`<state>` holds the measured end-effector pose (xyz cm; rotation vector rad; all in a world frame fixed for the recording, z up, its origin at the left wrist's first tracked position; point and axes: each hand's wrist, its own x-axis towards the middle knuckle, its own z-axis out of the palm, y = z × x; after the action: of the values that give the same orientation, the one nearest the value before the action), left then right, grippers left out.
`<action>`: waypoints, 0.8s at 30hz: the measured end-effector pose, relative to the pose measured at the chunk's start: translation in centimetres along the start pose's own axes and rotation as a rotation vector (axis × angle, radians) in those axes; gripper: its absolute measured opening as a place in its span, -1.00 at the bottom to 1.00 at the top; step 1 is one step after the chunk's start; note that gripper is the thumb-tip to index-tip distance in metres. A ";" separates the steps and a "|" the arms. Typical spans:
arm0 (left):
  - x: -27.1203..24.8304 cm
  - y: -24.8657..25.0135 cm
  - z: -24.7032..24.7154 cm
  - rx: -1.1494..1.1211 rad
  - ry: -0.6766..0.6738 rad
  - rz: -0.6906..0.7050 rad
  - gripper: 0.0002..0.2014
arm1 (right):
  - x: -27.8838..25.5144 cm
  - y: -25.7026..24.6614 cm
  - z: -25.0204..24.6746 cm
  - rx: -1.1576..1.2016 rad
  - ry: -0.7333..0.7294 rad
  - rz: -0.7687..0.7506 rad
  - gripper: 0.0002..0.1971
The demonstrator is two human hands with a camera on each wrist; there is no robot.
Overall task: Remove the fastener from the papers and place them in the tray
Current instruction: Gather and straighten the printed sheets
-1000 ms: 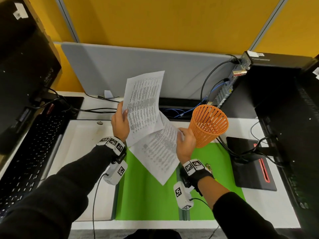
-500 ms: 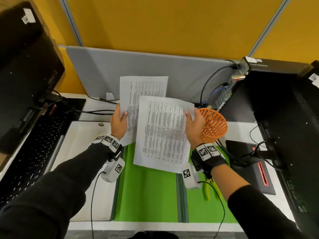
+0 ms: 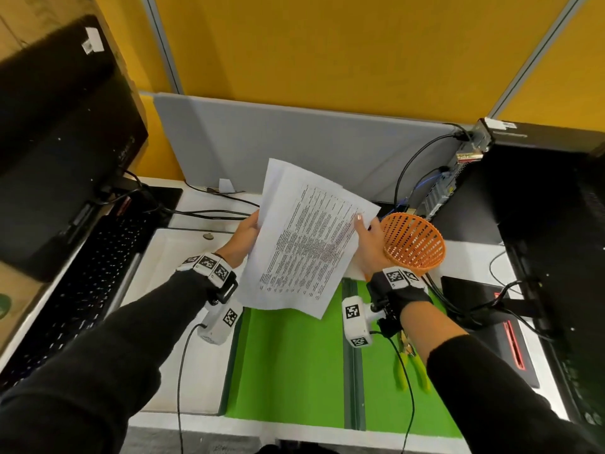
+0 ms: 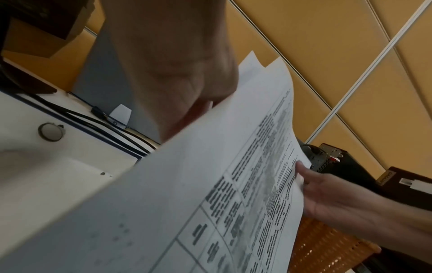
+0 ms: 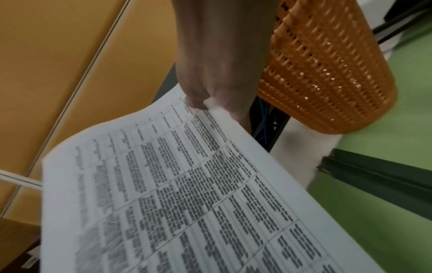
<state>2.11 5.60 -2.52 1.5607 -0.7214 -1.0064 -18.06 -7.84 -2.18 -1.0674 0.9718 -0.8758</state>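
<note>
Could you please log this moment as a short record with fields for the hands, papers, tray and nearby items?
left hand: grips the papers' left edge
right hand: pinches the papers' right edge
papers: printed sheets held together in the air over the desk; no fastener visible
tray: white, on the desk under the left hand
basket: orange mesh, beside the right hand
pliers: on the green mat

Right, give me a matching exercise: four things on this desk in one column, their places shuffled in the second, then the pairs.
1. papers
2. orange basket
3. pliers
4. keyboard

A. far left of the desk
B. lying on the green mat
C. held up in both hands
D. just beyond the right hand

Pairs: 1-C, 2-D, 3-B, 4-A
</note>
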 end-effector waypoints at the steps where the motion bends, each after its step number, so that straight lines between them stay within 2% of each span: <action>1: -0.1 0.2 0.2 -0.034 -0.002 -0.035 -0.72 | 0.1 0.3 0.1 0.041 -0.043 0.071 -0.73; 4: -0.3 0.3 0.7 -0.022 -0.013 -0.078 -0.77 | -0.1 0.9 0.3 0.096 -0.104 0.187 -0.77; 9: -0.4 -0.2 0.3 -0.050 -0.018 -0.110 -0.74 | -0.1 1.6 0.5 0.007 -0.077 0.228 -0.66; 13: -0.3 -0.6 -0.4 -0.029 -0.024 -0.144 -0.77 | 0.4 1.8 0.3 -0.054 0.031 0.228 -0.70; 14: -0.3 -0.6 -0.5 -0.059 -0.027 -0.176 -0.75 | 0.5 1.9 0.2 -0.075 0.073 0.220 -0.72; 17: -0.4 -0.8 -0.9 -0.151 -0.080 -0.233 -0.48 | 0.9 2.1 -0.3 -0.127 0.159 0.185 -0.80; 20: -0.9 -0.9 -0.8 -0.060 -0.110 -0.141 -0.56 | 1.0 1.8 -0.3 -0.127 0.163 0.146 -0.77; 22: -0.9 -1.3 -0.6 0.034 -0.053 -0.061 -0.57 | 1.0 1.7 -0.3 -0.110 0.164 0.125 -0.66; 24: -0.8 -1.6 -0.5 0.032 0.007 -0.004 -0.57 | 0.8 1.7 -0.5 -0.049 0.081 0.117 -0.52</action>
<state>2.06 6.87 -3.90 1.5926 -0.7335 -0.9963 -18.05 -8.31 -4.03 -1.0119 1.1167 -0.8076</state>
